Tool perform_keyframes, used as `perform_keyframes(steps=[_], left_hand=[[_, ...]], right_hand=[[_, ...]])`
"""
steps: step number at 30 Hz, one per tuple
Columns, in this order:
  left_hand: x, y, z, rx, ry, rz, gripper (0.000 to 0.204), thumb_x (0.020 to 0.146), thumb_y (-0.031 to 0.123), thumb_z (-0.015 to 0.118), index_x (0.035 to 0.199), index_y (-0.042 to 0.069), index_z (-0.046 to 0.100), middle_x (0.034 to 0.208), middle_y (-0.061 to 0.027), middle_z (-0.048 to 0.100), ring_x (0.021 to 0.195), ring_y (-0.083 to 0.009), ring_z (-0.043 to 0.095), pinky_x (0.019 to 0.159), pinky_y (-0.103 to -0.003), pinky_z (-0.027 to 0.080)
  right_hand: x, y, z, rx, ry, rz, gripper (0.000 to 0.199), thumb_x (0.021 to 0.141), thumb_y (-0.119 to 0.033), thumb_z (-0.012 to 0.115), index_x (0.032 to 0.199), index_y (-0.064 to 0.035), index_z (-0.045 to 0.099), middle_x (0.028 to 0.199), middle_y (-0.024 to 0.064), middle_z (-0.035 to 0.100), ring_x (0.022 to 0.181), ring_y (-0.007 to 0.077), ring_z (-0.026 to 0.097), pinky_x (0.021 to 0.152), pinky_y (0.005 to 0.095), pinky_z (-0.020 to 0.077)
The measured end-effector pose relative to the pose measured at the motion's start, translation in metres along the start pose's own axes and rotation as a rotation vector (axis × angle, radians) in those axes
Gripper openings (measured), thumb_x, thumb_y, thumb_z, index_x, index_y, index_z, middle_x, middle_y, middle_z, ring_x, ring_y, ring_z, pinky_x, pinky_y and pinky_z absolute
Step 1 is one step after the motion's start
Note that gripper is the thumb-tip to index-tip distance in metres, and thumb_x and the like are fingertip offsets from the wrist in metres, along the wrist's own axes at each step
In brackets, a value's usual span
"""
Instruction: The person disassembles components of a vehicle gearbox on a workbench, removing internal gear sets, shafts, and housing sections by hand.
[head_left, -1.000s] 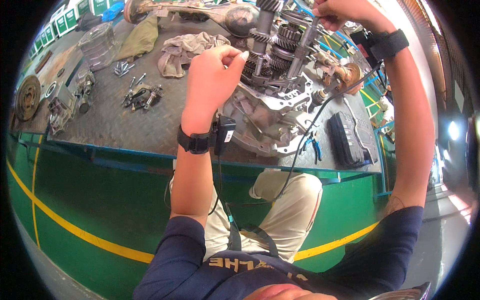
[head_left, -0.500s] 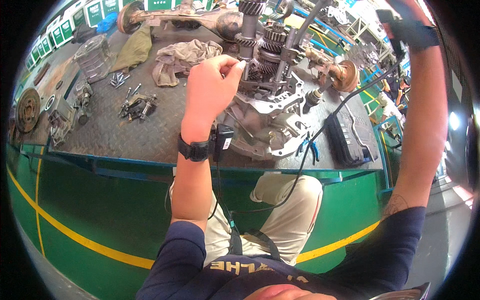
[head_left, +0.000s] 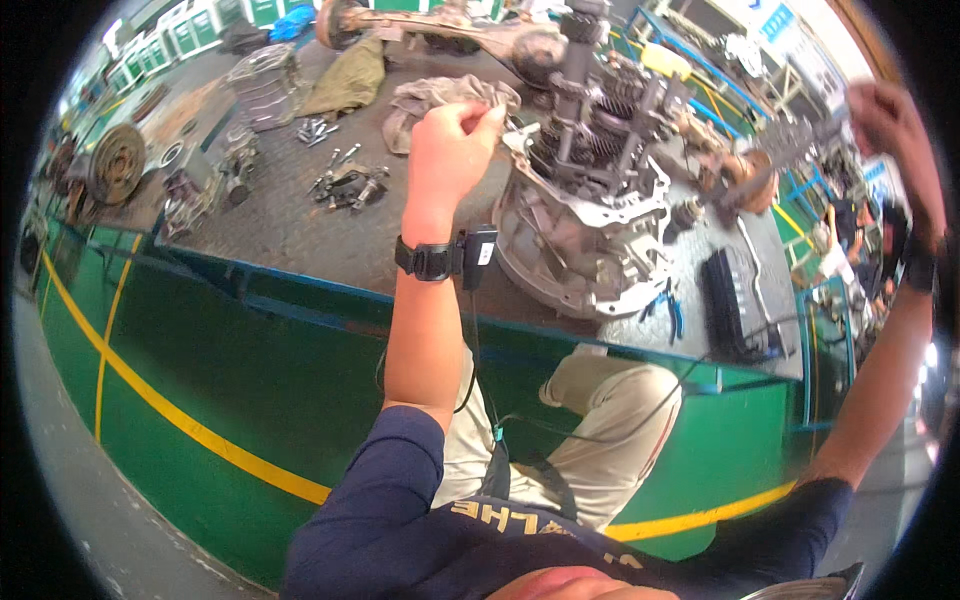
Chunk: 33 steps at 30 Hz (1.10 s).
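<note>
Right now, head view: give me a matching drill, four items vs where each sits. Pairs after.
Items:
1. left hand
2. right hand
3. gearbox
4. pliers

Places:
A. raised high at the right edge of the picture, off the bench
B. flat on the bench, just right of the housing's base
C. upright on the bench, gear shafts exposed on top
D. raised beside the gear stack, fingers pinched together, with a grey rag behind it

Pairs: 1-D, 2-A, 3-C, 4-B
</note>
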<state>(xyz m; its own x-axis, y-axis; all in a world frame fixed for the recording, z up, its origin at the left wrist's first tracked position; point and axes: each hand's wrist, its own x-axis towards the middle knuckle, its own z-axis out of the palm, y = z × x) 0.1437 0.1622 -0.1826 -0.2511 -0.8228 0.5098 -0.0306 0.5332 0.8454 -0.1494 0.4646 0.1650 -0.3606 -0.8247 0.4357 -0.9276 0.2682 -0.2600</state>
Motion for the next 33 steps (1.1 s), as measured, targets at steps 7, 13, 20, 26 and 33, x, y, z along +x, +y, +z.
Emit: perform_keyframes(steps=[7, 13, 20, 26, 33], left_hand=[[0.01, -0.048, -0.067, 0.184, 0.168, -0.263, 0.031, 0.101, 0.032, 0.071, 0.099, 0.003, 0.083, 0.078, -0.0081, 0.077, 0.072, -0.0127, 0.07, 0.07, -0.032, 0.053], [0.063, -0.096, -0.012, 0.414, -0.173, -0.033, 0.037, 0.095, 0.043, 0.069, 0.099, 0.009, 0.082, 0.094, -0.0159, 0.08, 0.091, -0.0333, 0.078, 0.083, -0.045, 0.059], [0.123, -0.15, 0.092, 0.849, -0.569, 0.188, 0.027, 0.084, 0.02, 0.07, 0.104, 0.006, 0.082, 0.109, -0.0226, 0.079, 0.104, -0.0375, 0.078, 0.088, -0.05, 0.062], [0.148, -0.215, 0.174, 0.941, -0.621, 0.282, 0.025, 0.092, 0.023, 0.067, 0.108, 0.015, 0.084, 0.11, -0.0161, 0.081, 0.103, -0.034, 0.079, 0.086, -0.05, 0.062], [0.161, -0.258, 0.204, 1.072, -0.605, 0.424, 0.026, 0.095, 0.022, 0.063, 0.102, 0.011, 0.086, 0.104, -0.0117, 0.083, 0.098, -0.0298, 0.08, 0.079, -0.046, 0.063]], right_hand=[[-0.022, 0.044, 0.014, 0.106, -0.113, 0.17, 0.028, 0.101, -0.024, 0.073, 0.116, -0.0009, 0.071, 0.082, -0.0012, 0.065, 0.067, 0.0071, 0.061, 0.061, 0.023, 0.049], [-0.056, 0.093, 0.012, 0.041, -0.08, 0.227, 0.03, 0.104, -0.025, 0.072, 0.12, 0.0005, 0.07, 0.084, 0.0006, 0.067, 0.069, 0.0073, 0.059, 0.062, 0.0235, 0.0477], [-0.129, 0.057, 0.03, -0.04, 0.116, 0.276, 0.021, 0.104, -0.017, 0.069, 0.111, 0.0026, 0.071, 0.076, 0.0011, 0.062, 0.063, 0.0084, 0.056, 0.058, 0.0251, 0.0431], [-0.166, 0.06, 0.005, -0.082, 0.072, 0.374, 0.017, 0.103, -0.011, 0.069, 0.115, 0.0026, 0.068, 0.08, 0.0011, 0.062, 0.067, 0.0077, 0.056, 0.059, 0.0244, 0.0429], [-0.187, 0.038, 0.012, -0.109, 0.088, 0.509, 0.016, 0.104, -0.009, 0.067, 0.115, 0.0013, 0.068, 0.088, 0.0018, 0.062, 0.073, 0.0081, 0.057, 0.065, 0.0232, 0.0457]])
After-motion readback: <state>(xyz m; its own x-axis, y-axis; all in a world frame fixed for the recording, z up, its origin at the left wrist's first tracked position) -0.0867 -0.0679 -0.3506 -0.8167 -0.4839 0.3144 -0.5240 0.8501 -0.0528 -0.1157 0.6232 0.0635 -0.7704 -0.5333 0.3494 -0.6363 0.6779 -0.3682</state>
